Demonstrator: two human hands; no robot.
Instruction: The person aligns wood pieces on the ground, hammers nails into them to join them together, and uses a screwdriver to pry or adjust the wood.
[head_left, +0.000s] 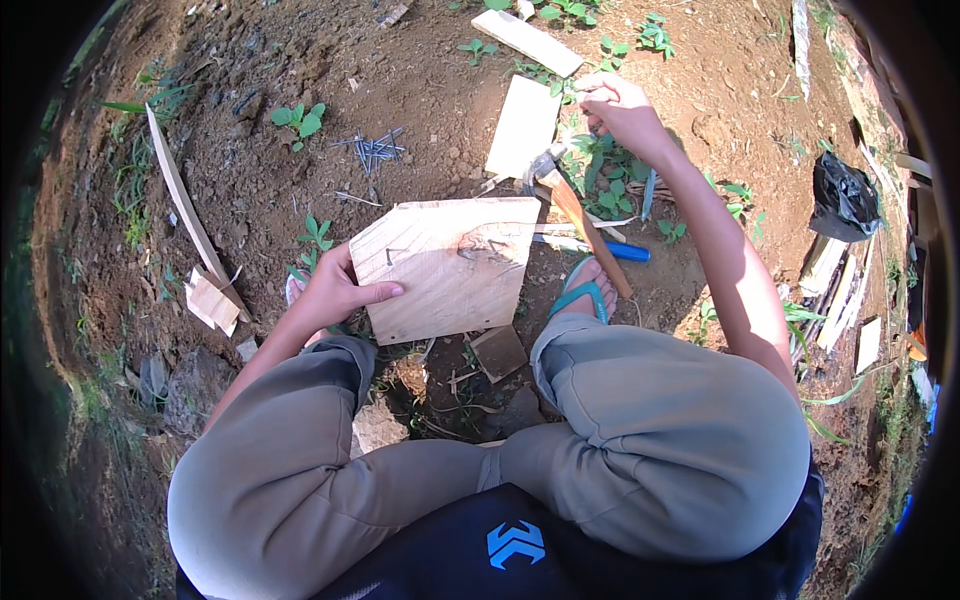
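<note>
The left hand (335, 292) presses flat on the near-left edge of a five-sided wooden board (450, 265) lying on the dirt between the knees — thumb on top, not clenched. The right hand (620, 112) is closed, reaching out past a hammer (572, 205) lying just right of the board; what it pinches cannot be told. Loose nails (372, 150) lie beyond the board, a smaller plank (523, 127) nearby.

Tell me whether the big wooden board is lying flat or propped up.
Lying roughly flat. The wooden board shows its whole broad face to the camera, resting on the soil, with the left hand pressed on its left edge.
</note>
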